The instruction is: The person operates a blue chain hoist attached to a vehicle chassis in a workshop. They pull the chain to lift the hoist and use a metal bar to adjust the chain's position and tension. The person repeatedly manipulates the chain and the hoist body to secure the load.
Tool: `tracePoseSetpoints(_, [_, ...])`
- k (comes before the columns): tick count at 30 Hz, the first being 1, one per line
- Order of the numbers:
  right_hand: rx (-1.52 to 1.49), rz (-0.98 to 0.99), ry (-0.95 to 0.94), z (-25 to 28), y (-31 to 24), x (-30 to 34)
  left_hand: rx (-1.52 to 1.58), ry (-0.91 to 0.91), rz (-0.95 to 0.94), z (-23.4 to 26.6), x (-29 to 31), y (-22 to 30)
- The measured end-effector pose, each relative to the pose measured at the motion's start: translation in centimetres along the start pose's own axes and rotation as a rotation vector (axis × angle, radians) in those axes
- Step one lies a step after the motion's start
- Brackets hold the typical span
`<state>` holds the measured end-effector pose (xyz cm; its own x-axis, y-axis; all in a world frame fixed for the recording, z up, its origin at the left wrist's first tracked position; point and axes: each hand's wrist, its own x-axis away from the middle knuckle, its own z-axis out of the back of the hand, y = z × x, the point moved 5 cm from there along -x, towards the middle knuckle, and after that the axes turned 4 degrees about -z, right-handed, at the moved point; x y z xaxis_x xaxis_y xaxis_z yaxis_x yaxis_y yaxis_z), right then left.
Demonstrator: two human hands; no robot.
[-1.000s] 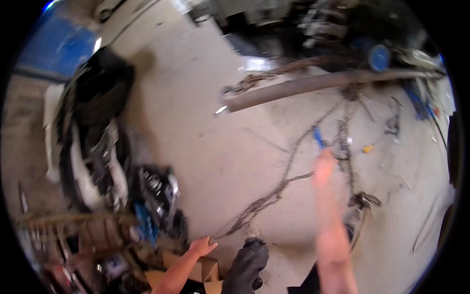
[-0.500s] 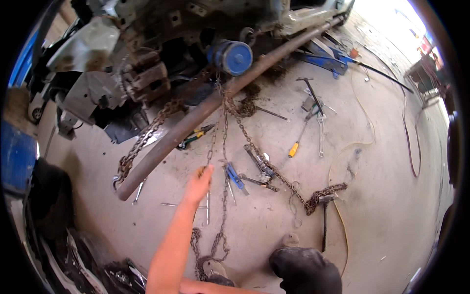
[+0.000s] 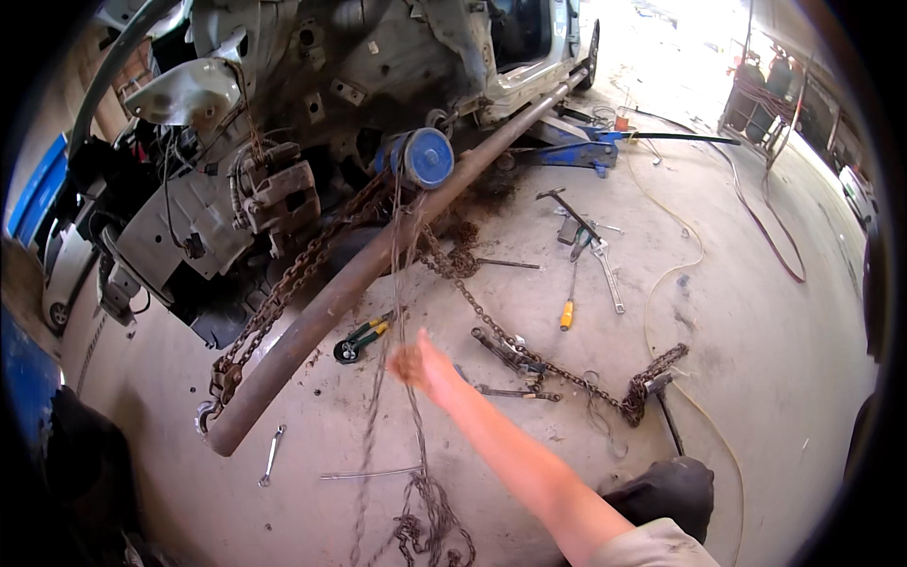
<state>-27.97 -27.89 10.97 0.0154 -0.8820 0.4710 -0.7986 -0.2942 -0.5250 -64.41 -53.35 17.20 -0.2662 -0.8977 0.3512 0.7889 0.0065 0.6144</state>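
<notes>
My right hand (image 3: 416,367) reaches in from the lower right, its fingers closed around the thin hanging chain (image 3: 400,274), thumb pointing up. That chain drops from a blue chain hoist (image 3: 427,157) in front of the stripped car body. Its lower strands are blurred, and loose links (image 3: 430,520) lie gathered on the floor below. A long rusty pipe (image 3: 345,283) slants past behind the chain. Heavier rusty chain (image 3: 288,283) runs from the hoist to a hook (image 3: 202,416) near the pipe's lower end. My left hand is out of the picture.
Pliers with yellow-green handles (image 3: 359,338), a wrench (image 3: 272,455), a yellow-handled screwdriver (image 3: 567,314) and an adjustable wrench (image 3: 609,274) lie about. Another rusty chain (image 3: 567,377) stretches right to a hammer (image 3: 666,406). A blue floor jack (image 3: 572,156) stands beyond, near a hose (image 3: 704,246).
My left hand, which was closed on the thin chain, has gone from view. My right hand now grips it. The view has shifted, and the chain strands have moved.
</notes>
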Motion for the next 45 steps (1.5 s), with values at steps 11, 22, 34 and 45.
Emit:
tracePoseSetpoints(11, [0.064,0.357,0.190,-6.1,1.3,-0.4,-0.501,-0.250,0.284,-0.3,11.4,-22.4])
tracePoseSetpoints(22, [0.740,0.222,-0.095,-4.8,28.2,13.5,0.596,-0.193,-0.229,-0.7,-31.6,24.8])
tracePoseSetpoints(34, [1.304,0.134,-0.360,1.6,22.2,4.1,0.414,0.116,-0.350,-0.5,-30.5,20.7])
tracePoseSetpoints(45, [0.036,0.044,-0.142,-3.2,3.8,-2.2,0.650,-0.031,-0.040,-0.2,-9.6,1.2])
